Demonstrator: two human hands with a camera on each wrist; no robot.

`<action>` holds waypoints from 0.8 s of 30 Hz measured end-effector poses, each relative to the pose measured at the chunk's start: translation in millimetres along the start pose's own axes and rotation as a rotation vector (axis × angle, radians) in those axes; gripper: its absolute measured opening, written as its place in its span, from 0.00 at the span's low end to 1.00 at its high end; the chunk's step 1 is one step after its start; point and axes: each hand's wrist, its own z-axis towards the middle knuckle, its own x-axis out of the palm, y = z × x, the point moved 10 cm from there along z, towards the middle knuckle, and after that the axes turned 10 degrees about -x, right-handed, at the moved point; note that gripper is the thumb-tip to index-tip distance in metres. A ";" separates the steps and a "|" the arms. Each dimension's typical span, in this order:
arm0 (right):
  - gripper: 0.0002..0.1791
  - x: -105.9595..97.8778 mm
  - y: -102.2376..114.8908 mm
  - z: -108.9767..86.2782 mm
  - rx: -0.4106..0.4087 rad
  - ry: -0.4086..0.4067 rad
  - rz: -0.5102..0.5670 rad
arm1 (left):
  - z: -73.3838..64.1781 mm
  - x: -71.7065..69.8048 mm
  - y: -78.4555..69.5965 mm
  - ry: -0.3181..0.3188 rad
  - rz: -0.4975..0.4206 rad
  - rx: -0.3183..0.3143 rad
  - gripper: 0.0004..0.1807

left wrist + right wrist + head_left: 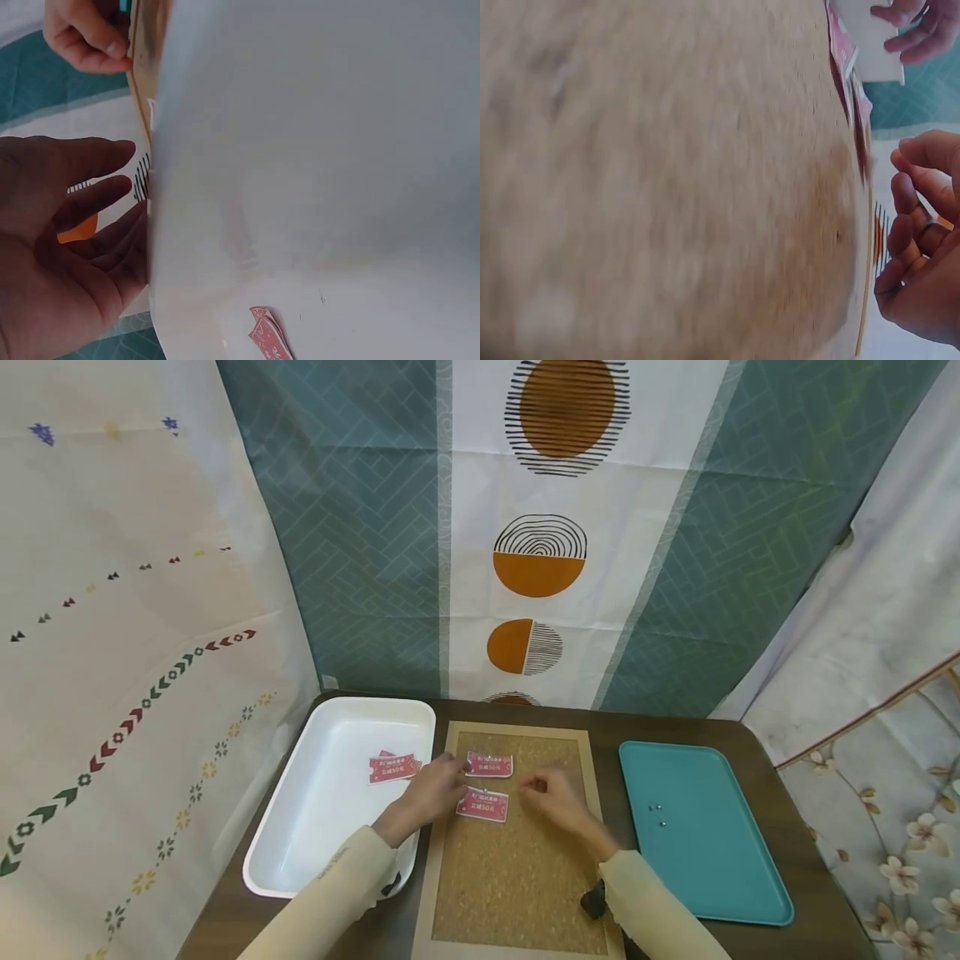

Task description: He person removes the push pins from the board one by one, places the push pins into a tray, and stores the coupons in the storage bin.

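Observation:
Two red-and-white paper coupons lie one above the other on a cork board (517, 885). The upper coupon (490, 767) and the lower coupon (483, 807) each show a small shiny spot at the top edge. My left hand (438, 787) hovers at their left ends; in the left wrist view its thumb and fingers are spread apart with nothing between them. Just right of the coupons is my right hand (552, 797), over the cork. Its fingers (904, 236) are loosely bent, thumb and index tips close together, and no object shows between them.
A white tray (322, 802) on the left holds a few more coupons (393, 768). On the right, a teal tray (720, 852) carries three small silvery pins (658, 807). All stand on a dark wooden table (615, 752) with patterned cloth hanging behind.

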 end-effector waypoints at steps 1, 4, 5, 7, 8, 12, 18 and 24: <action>0.04 2.8 1.4 1.3 0.006 0.003 -0.007 | 0.8 1.1 -1.3 0.008 0.008 0.003 0.20; 0.05 13.1 4.2 4.1 0.025 0.035 -0.026 | 3.3 6.5 -2.7 0.041 0.028 -0.002 0.20; 0.05 17.0 5.3 5.4 0.029 0.049 -0.019 | 4.1 8.8 -2.5 0.054 0.037 -0.007 0.20; 0.05 24.7 8.3 9.1 0.024 0.076 -0.006 | 5.8 13.2 -1.7 0.080 0.050 -0.020 0.20; 0.05 28.2 9.3 11.6 0.021 0.087 -0.004 | 6.8 14.4 -1.1 0.089 0.054 -0.029 0.21; 0.04 39.6 12.9 19.4 0.017 0.108 0.002 | 8.3 18.0 0.3 0.116 0.060 -0.058 0.20; 0.04 50.5 12.3 26.7 0.041 0.116 -0.041 | 8.3 19.5 -1.5 0.145 0.074 -0.079 0.20; 0.03 57.8 13.6 33.8 0.058 0.119 -0.064 | 13.2 22.6 -2.6 0.157 0.117 -0.075 0.15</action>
